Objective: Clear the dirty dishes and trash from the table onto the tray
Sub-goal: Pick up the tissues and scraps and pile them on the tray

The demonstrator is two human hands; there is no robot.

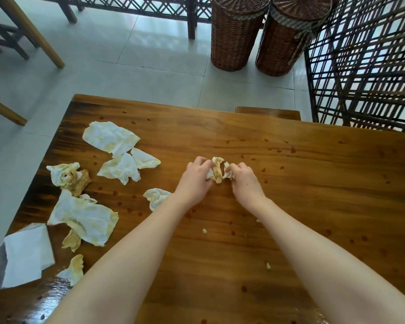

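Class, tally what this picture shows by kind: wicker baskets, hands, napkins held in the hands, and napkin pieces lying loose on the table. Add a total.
Wicker baskets: 2
Hands: 2, left hand and right hand
Held napkin: 1, pinched by both hands
Loose napkin pieces on the table: 9, roughly, as some overlap
Total: 14

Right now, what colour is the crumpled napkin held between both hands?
The napkin is white with yellow-brown stains, best seen in the head view.
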